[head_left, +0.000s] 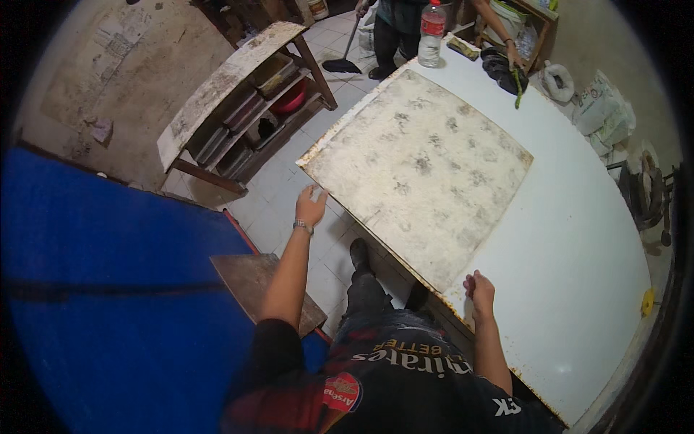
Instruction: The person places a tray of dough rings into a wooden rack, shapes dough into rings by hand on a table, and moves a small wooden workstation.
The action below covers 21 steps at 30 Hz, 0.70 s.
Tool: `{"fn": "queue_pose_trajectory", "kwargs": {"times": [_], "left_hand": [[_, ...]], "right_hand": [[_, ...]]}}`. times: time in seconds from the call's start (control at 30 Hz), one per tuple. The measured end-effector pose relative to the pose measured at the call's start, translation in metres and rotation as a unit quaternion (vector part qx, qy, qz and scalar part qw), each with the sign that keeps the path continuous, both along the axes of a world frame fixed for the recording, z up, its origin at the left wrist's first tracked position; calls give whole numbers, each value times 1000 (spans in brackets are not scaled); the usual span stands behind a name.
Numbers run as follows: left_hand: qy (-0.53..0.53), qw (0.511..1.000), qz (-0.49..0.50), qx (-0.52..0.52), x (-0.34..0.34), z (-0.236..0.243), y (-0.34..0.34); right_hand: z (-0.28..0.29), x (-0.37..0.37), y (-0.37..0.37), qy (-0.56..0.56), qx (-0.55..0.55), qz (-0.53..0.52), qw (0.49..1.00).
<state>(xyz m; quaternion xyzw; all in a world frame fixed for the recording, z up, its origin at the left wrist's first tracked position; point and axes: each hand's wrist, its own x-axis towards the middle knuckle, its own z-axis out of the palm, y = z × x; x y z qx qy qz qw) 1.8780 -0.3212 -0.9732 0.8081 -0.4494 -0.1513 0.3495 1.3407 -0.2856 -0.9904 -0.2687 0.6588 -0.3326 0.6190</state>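
Note:
A square, off-white board (405,173) with dark smudges lies flat on the white table (571,239), its near edge along the table's rusty rim. My left hand (311,206), with a metal-banded watch (303,227) on the wrist, is beside the board's left corner. Its fingers are bent and apart, with nothing visible in them. Close to the board's near right corner is my right hand (480,296), fingers loosely curled and apart, holding nothing I can see.
A clear bottle (431,36) with a red label stands at the table's far edge, near a dark bundle (502,69). A person there has a hand (515,56) near a green strip; a broom (342,65) is beside them. Left are a wooden shelf (231,87) and blue surface (123,239).

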Motion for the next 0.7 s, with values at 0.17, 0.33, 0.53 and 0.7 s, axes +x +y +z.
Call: {"fn": "queue_pose_trajectory", "kwargs": {"times": [0.17, 0.33, 0.53, 0.7], "left_hand": [[-107, 985, 30, 133, 99, -7, -110], [-47, 993, -53, 94, 87, -18, -161], [41, 977, -30, 206, 85, 24, -171], [145, 966, -129, 169, 114, -22, -185]], "right_hand": [[-23, 61, 6, 82, -38, -48, 995], [-15, 81, -8, 132, 25, -187, 973], [-13, 95, -30, 178, 106, -138, 968], [-17, 113, -41, 163, 98, -175, 966]]}}
